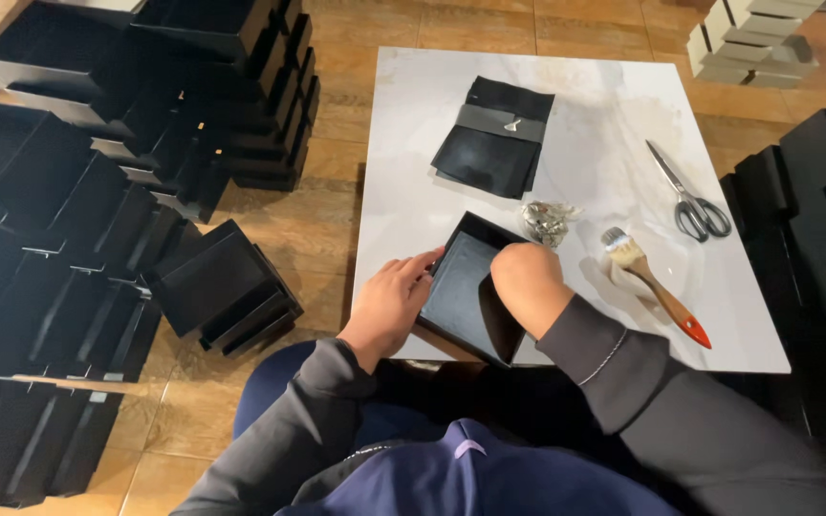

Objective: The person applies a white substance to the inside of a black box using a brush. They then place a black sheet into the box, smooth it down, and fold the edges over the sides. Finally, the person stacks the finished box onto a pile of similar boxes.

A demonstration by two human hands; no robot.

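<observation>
A: Black box tray (466, 287) is seen at the near edge of the white table (413, 191), tilted up on one side. Stacks of black boxes (97, 191) are piled on the floor at far left.

B: Grip?

A: Left hand (389, 306) is laid flat on the tray's left wall, fingers spread. Right hand (528, 282) is pressed down inside it (fingers hidden, so closure cannot be told).

B: Further right?

A: Black sheets (494, 139), small metal pieces (547, 220), a glue brush (652, 287) and scissors (690, 196) are laid out.
</observation>
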